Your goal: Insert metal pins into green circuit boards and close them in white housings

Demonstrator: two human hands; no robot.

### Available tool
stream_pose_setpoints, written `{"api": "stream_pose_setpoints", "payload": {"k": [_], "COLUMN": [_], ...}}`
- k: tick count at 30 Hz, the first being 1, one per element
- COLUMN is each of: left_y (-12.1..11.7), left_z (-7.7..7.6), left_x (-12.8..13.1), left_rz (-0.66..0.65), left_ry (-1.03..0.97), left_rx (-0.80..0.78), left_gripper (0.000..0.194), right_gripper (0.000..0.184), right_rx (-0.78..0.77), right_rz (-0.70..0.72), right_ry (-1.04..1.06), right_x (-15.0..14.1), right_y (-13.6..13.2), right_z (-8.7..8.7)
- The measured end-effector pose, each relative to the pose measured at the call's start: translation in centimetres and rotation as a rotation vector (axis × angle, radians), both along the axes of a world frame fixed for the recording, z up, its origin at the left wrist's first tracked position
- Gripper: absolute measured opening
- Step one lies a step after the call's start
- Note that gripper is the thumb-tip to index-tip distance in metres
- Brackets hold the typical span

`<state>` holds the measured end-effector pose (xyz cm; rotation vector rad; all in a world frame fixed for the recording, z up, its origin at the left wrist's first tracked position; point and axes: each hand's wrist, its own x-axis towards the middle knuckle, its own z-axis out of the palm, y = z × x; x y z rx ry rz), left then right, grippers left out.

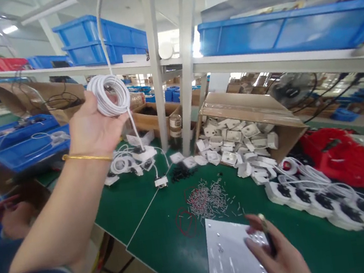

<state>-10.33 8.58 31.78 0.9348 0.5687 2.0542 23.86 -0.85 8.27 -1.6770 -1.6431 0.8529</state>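
The left hand (93, 127) grasps a coil of white cable (103, 103), raised above the green table (165, 253). The right hand (284, 256) — lower down — grips a slim dark tool (270, 241) over a white sheet (228, 250)

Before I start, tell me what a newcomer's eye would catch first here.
Probably the coil of white cable, held up in the left hand at upper left. Next might come the bright red material on the right side of the green table, then the heap of thin pale pieces near its middle, just beyond the white sheet by the right hand.
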Motion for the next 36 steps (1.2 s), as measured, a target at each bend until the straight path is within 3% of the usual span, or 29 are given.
{"api": "stream_pose_setpoints", "payload": {"k": [3,5,6,8,11,13,15,18,20,22,24,26,28,29,32,34,36], "left_y": [-2.2,-3.5,-4.1,-5.2,-6.5,-6.8,-6.8,-6.7,-6.9,-7.7,-8.9,-10.5,-12.1,-12.8,-13.6,-13.2,-12.5], "left_z": [-0.8,-1.7,-2.3,-3.6,-6.1,-8.4,-11.5,-17.4,-21.5,-25.0,-27.5,-28.9,-29.8,-30.2,-31.5,-32.5,-33.2], "left_x": [2.5,3.9,4.5,5.2,5.1,4.4,3.4,2.2,1.2,-0.1,-1.5,-2.5,-2.2,-1.6,1.8,4.1,5.4], "left_rz": [-0.084,-0.113,-0.112,-0.096,-0.044,0.020,0.108,0.249,0.314,0.291,0.280,0.508,0.704,0.676,0.188,0.026,-0.004], "left_ry": [-0.017,-0.039,-0.057,-0.087,-0.109,-0.128,-0.152,-0.169,-0.162,-0.056,0.194,0.567,0.949,1.106,1.337,1.315,1.261], "left_rx": [0.017,-0.014,-0.041,-0.116,-0.199,-0.231,-0.289,-0.477,-0.628,-0.781,-0.968,-1.016,-0.842,-0.717,-0.452,-0.445,-0.488], "left_gripper": [0.046,0.049,0.050,0.049,0.049,0.049,0.048,0.044,0.038,0.027,0.025,0.041,0.062,0.072,0.091,0.082,0.068], "right_gripper": [0.081,0.099,0.096,0.069,0.030,0.022,0.021,0.021,0.023,0.026,0.027,0.027,0.026,0.024,0.017,0.013,0.011], "right_rx": [0.199,0.319,0.338,0.333,0.272,0.144,-0.089,-0.513,-0.710,-0.801,-0.825,-0.815,-0.789,-0.773,-0.718,-0.651,-0.531], "right_rz": [0.130,0.306,0.376,0.463,0.492,0.495,0.490,0.417,0.354,0.312,0.261,0.203,0.162,0.153,0.163,0.179,0.217], "right_ry": [0.206,0.297,0.346,0.413,0.425,0.457,0.576,0.827,0.909,0.908,0.883,0.841,0.779,0.741,0.619,0.530,0.420], "right_x": [-7.1,-11.3,-12.8,-14.6,-14.4,-13.2,-11.9,-10.6,-10.5,-10.8,-11.4,-12.2,-12.8,-13.1,-13.8,-13.8,-13.6], "right_y": [1.7,2.3,2.5,2.4,1.6,1.0,0.6,0.6,0.7,0.8,0.9,0.9,0.9,0.9,0.9,0.9,0.8], "right_z": [3.2,4.1,4.1,3.6,2.4,1.9,1.6,1.1,0.3,-0.7,-1.7,-2.6,-3.3,-3.6,-4.6,-5.0,-5.1]}}
